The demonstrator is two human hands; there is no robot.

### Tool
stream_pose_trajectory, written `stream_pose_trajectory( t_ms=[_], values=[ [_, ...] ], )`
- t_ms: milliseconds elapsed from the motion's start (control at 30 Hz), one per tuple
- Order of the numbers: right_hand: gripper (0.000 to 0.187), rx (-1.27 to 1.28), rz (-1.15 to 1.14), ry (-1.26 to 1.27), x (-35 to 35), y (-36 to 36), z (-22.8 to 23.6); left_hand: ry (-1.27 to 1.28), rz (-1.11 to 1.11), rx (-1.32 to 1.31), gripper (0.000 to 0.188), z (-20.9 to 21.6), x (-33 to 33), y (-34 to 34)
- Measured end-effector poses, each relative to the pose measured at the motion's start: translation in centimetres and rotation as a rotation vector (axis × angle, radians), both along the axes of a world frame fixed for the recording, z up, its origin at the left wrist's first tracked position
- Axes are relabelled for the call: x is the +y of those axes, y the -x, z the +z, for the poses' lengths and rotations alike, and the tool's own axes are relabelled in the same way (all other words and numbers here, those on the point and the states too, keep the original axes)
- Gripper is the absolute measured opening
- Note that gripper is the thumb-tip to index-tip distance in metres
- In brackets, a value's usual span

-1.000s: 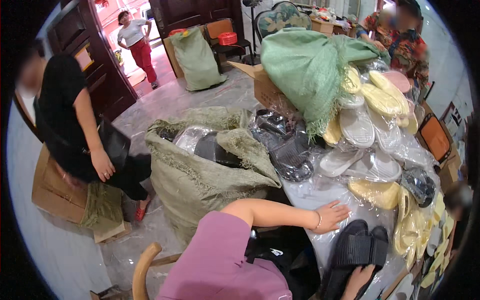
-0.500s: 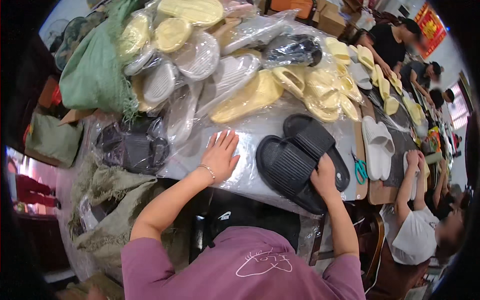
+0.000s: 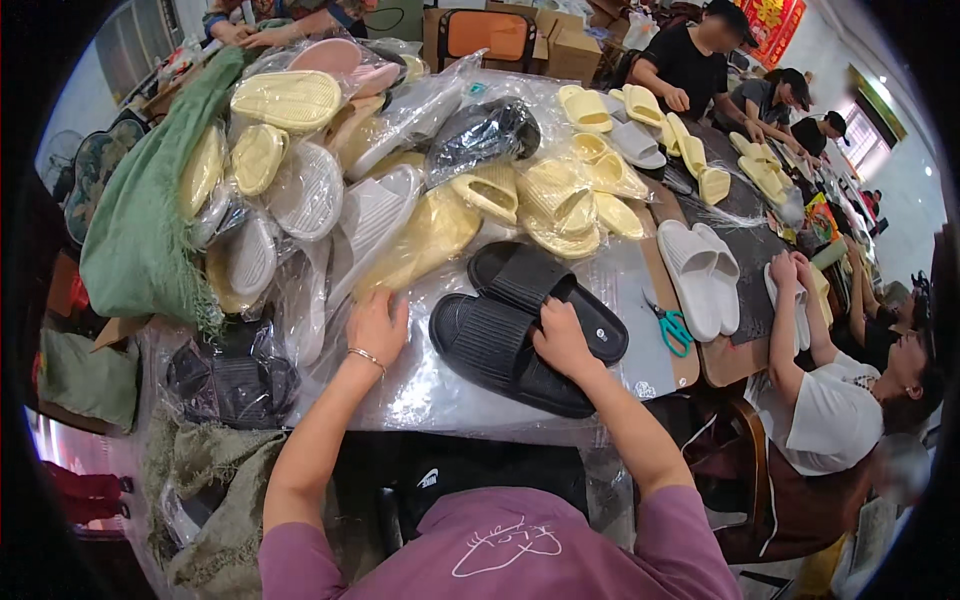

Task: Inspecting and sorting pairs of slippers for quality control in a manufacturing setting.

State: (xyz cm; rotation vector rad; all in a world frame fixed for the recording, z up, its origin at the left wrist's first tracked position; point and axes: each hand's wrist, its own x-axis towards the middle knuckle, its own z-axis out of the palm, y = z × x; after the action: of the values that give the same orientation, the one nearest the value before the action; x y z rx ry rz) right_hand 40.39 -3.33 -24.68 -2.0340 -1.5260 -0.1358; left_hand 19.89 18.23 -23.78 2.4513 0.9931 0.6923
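Observation:
A pair of black ribbed slide slippers (image 3: 500,335) lies unwrapped on the table, side by side and overlapping. My right hand (image 3: 563,338) is closed on the inner edge of the nearer one, between the two slippers. To their left, my left hand (image 3: 378,332) is open, its thumb apart and its fingertips at the lower edge of a bagged yellow slipper (image 3: 425,235). Whether those fingers touch the plastic I cannot tell. Teal-handled scissors (image 3: 672,330) lie to the right of the black pair, with white slippers (image 3: 700,275) beyond them.
Clear-bagged yellow, grey and pink slippers pile up behind my hands, beside a green woven sack (image 3: 150,195). A bagged black pair (image 3: 235,375) sits at the left edge, above an olive sack (image 3: 215,490). Several people work along the table (image 3: 640,290) at right; another person's hands (image 3: 250,35) show far left.
The view has shifted, showing more of the far side. My left hand has gone from lying flat on the plastic to the bagged slippers' edge. My right hand stays on the black slippers.

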Motion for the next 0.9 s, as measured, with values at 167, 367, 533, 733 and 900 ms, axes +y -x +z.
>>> stream_pose_trajectory(
  t_ms=[167, 367, 533, 733, 900],
  values=[
    [0.022, 0.016, -0.066, 0.130, 0.2, -0.2, -0.4, -0.275, -0.118, 0.201, 0.032, -0.3, 0.3, -0.9],
    [0.028, 0.065, -0.026, 0.034, -0.1, -0.6, -1.2, -0.280, -0.037, 0.203, 0.038, -0.1, -1.4, -0.4],
    [0.032, 0.077, 0.016, 0.080, -1.2, -0.8, -1.0, 0.004, 0.046, -0.128, 0.053, -0.2, -1.1, 1.6],
    [0.028, 0.110, -0.017, 0.080, -1.1, -0.2, 0.1, 0.240, 0.131, 0.101, 0.048, 1.0, 1.1, 1.7],
    [0.013, 0.018, -0.031, 0.139, -0.9, -0.4, 0.6, 0.221, 0.067, -0.028, 0.045, -1.6, 1.4, 1.9]
  ],
)
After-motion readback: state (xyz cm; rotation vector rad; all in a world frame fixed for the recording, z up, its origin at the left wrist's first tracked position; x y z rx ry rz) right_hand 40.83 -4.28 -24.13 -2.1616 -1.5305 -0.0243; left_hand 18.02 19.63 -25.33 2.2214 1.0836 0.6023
